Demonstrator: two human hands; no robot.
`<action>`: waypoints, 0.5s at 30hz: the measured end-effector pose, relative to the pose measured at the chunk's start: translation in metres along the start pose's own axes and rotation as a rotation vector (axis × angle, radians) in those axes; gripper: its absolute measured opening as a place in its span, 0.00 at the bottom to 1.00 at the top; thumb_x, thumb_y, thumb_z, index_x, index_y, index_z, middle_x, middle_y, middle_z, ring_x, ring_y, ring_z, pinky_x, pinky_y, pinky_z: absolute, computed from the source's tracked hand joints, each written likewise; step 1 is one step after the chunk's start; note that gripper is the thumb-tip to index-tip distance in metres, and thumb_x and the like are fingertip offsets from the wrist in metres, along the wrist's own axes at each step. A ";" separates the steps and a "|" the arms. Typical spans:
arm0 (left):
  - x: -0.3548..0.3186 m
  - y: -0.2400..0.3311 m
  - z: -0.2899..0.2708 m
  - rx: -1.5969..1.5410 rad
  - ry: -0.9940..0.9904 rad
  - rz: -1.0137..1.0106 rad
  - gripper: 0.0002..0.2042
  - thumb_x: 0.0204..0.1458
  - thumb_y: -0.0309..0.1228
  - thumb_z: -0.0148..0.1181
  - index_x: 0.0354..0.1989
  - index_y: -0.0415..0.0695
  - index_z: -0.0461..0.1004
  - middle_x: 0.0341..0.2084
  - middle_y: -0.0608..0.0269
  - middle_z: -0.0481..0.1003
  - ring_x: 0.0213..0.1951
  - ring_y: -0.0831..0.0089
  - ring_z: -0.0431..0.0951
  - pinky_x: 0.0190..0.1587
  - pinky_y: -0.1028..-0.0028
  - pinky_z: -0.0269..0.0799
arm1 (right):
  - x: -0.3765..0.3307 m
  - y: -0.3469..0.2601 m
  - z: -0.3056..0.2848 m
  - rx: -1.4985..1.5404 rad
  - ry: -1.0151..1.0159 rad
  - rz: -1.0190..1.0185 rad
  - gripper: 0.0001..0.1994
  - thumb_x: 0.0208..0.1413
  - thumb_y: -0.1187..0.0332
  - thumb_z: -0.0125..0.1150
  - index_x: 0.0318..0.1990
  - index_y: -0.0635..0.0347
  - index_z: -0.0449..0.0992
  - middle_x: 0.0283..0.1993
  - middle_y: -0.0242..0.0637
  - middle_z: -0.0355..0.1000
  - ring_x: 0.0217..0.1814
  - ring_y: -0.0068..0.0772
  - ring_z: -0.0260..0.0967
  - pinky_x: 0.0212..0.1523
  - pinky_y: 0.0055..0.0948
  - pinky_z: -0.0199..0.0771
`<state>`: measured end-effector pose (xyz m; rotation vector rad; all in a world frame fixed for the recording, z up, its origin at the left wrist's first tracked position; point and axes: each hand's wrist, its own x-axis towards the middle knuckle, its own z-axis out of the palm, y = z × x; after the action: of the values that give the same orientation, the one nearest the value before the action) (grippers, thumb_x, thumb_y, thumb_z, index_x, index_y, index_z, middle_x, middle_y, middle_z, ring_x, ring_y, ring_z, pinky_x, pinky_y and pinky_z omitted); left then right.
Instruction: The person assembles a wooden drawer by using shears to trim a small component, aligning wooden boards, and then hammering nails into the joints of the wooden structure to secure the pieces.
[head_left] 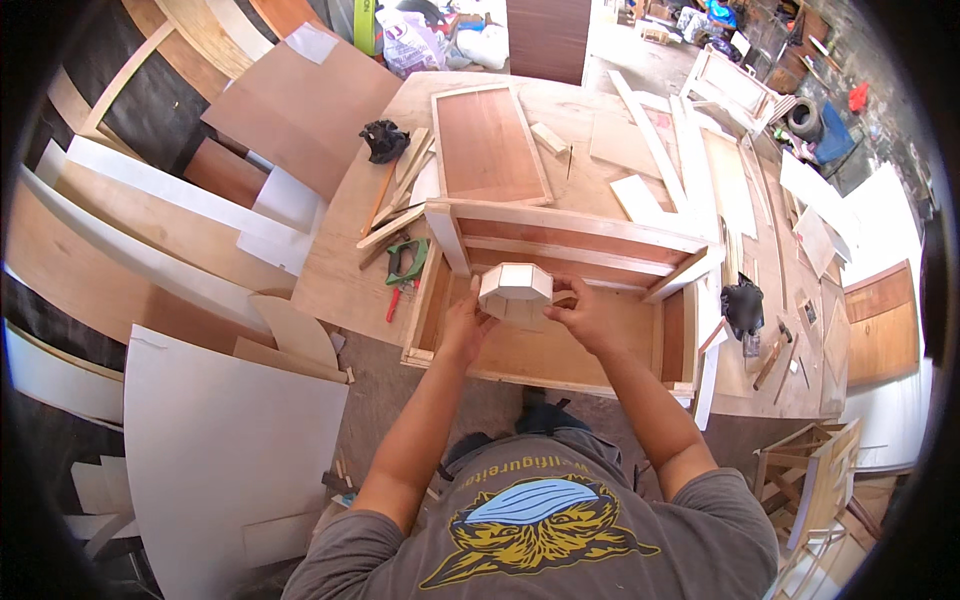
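Note:
I hold a small white octagonal wooden piece [514,285] with both hands above an open wooden cabinet box [445,330] lying on the workbench. My left hand [466,322] grips its left side. My right hand [585,315] grips its right side, fingers curled under it. The piece sits over the box's middle, in front of a white-edged rail [570,225] of the box.
A framed brown panel [490,145] lies behind the box. Green-handled pliers [405,265] and loose wood strips [400,195] sit to the left, a black rag [384,140] beyond. A black object [742,305] and hammer [770,360] lie right. Plywood sheets [225,440] lean at left.

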<state>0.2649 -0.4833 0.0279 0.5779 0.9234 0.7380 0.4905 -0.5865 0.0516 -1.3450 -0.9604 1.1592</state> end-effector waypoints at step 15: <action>0.095 -0.023 -0.011 -0.057 0.069 -0.074 0.36 0.57 0.57 0.63 0.70 0.53 0.63 0.60 0.66 0.67 0.58 0.65 0.67 0.62 0.63 0.60 | 0.094 0.082 0.032 -0.181 0.230 -0.140 0.34 0.50 0.85 0.66 0.67 0.62 0.65 0.59 0.48 0.71 0.60 0.39 0.72 0.54 0.34 0.80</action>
<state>0.3002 -0.4229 -0.0414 0.4682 0.9796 0.7188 0.4733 -0.4974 -0.0396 -1.4933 -0.9911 0.8067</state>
